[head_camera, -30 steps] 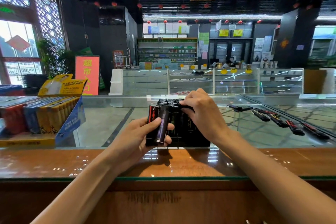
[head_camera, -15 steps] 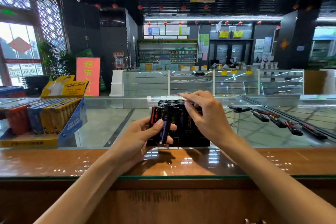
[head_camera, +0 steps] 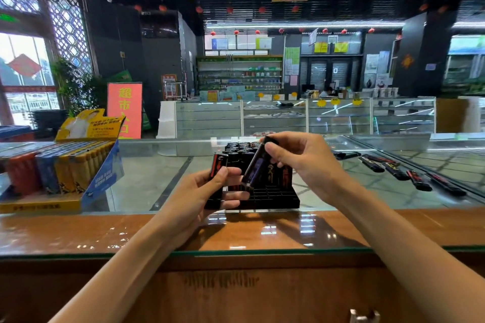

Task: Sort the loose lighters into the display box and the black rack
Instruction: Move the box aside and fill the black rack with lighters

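Observation:
The black rack (head_camera: 283,198) stands on the glass counter in the middle, its back rows filled with dark lighters and its front slots bare. My right hand (head_camera: 307,162) pinches the top of a black lighter with a purple print (head_camera: 256,166), held tilted above the rack's front. My left hand (head_camera: 210,191) grips a black lighter with red print (head_camera: 218,165) at the rack's left front corner. The display box (head_camera: 102,178), blue and yellow, sits at the left with rows of red, blue and yellow lighters. Several loose black lighters (head_camera: 393,169) lie on the glass at the right.
A wooden counter ledge (head_camera: 78,231) runs across in front of the glass top. A metal fitting (head_camera: 363,316) shows at the bottom edge. Glass showcases (head_camera: 338,115) and shop shelves stand far behind.
My right hand left the rack's top, took the purple-printed lighter from my left hand and lifted it tilted to the right. My left hand still holds the red-printed lighter.

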Available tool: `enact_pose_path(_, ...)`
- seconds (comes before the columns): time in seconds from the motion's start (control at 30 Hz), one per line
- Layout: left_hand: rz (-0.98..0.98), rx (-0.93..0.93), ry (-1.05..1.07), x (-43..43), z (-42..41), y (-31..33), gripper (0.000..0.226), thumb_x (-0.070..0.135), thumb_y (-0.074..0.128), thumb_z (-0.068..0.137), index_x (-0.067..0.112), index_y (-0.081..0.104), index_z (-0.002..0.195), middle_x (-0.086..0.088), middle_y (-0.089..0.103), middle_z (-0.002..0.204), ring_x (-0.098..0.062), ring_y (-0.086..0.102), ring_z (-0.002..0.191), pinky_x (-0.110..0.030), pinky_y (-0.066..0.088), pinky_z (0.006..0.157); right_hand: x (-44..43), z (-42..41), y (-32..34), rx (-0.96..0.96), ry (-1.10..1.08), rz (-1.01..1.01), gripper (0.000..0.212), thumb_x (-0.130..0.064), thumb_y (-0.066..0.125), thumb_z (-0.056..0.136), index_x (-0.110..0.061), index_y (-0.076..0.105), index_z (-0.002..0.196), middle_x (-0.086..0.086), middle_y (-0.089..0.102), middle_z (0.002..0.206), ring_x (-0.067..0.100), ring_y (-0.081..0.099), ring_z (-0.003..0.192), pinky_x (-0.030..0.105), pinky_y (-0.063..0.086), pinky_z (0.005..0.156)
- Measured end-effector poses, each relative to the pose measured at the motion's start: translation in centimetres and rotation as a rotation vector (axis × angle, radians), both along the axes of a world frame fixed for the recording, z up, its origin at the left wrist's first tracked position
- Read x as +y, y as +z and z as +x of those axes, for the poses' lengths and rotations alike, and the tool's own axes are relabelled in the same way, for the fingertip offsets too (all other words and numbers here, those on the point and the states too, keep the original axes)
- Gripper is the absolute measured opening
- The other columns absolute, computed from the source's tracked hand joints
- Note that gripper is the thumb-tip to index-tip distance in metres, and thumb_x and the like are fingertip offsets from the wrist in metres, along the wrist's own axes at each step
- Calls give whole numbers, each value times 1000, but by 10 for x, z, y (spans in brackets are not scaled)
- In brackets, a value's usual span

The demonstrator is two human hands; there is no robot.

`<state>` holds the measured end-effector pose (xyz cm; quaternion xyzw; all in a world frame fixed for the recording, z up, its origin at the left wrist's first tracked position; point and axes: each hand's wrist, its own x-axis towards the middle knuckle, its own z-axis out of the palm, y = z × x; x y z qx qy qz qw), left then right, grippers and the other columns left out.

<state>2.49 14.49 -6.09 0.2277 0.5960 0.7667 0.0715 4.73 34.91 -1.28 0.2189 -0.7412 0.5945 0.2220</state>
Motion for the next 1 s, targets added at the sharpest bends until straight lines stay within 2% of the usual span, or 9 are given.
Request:
enact_pose_path(0.07, 1, 11, 50, -2, 0, 0, 36, 29, 57, 82, 6, 66, 107, -6, 72, 90, -20, 67, 71, -23, 54, 59, 8, -3, 3, 28, -118, 33, 12, -10, 69, 80, -15, 68, 91, 1, 71, 80, 9, 64, 71, 18, 50, 64)
enact_pose_path(0.17, 19, -2, 83, -7, 1, 3, 40, 29, 55, 81, 4, 61, 111, 1, 56, 65, -9, 49, 51, -19, 45, 44, 17, -8, 5, 126, -336, 122, 13, -13, 73, 78, -16, 66, 89, 1, 69, 79, 12, 65, 73, 17, 53, 67)
enact_pose_path(0.23, 24, -41, 93, -9, 2, 3, 36, 28, 51, 85, 5, 58, 112, 1, 51, 61, -8, 43, 46, -18, 38, 38, 18, -10, 6, 195, -435, 205, 11, -17, 73, 79, -17, 67, 89, -5, 68, 77, 8, 65, 71, 13, 51, 66)
enact_pose_path(0.33, 21, -100, 91, -11, 5, 3, 26, 23, 42, 96, 6, 54, 112, 0, 52, 61, -9, 42, 46, -20, 34, 37, 13, -12, 4, 264, -495, 316, 15, -19, 74, 78, -15, 71, 92, -4, 70, 81, 9, 65, 74, 16, 52, 70)
enact_pose_path(0.5, -66, -61, 127, -10, 8, 2, 17, 23, 42, 98, 8, 49, 93, -4, 58, 70, -11, 46, 51, -23, 38, 42, 0, -13, -6, 380, -461, 488, 21, -15, 76, 75, -10, 73, 95, 2, 72, 87, 8, 63, 76, 14, 50, 74)
enact_pose_path(0.63, -71, -21, 121, -11, 10, 2, 22, 27, 52, 89, 6, 59, 94, -6, 62, 77, -14, 52, 55, -32, 43, 52, -5, -16, -14, 422, -495, 570, 26, -10, 75, 74, -7, 72, 99, 7, 72, 90, 6, 58, 76, 11, 42, 74)
enact_pose_path(0.73, -64, 5, 112, -10, 13, 3, 22, 28, 60, 80, 10, 69, 89, -6, 65, 79, -18, 56, 60, -37, 54, 54, -8, -18, -14, 410, -503, 653, 29, -7, 74, 75, -4, 70, 104, 11, 71, 92, 18, 63, 82, 17, 42, 77)
enact_pose_path(0.9, -2, -3, 72, -5, 17, 5, 33, 15, 58, 80, 1, 64, 109, -10, 69, 80, -19, 60, 65, -40, 54, 68, -11, -20, -17, 367, -508, 767, 42, -7, 67, 82, -8, 58, 123, 8, 66, 95, 15, 55, 84, 16, 37, 78)
enact_pose_path(1.0, 40, -13, 7, -4, 17, 6, 36, 4, 52, 82, -4, 58, 116, -14, 68, 83, -22, 61, 69, -47, 47, 79, -12, -16, -19, 333, -501, 752, 46, -6, 62, 87, -7, 50, 131, 7, 64, 95, 10, 49, 82, 21, 44, 81)
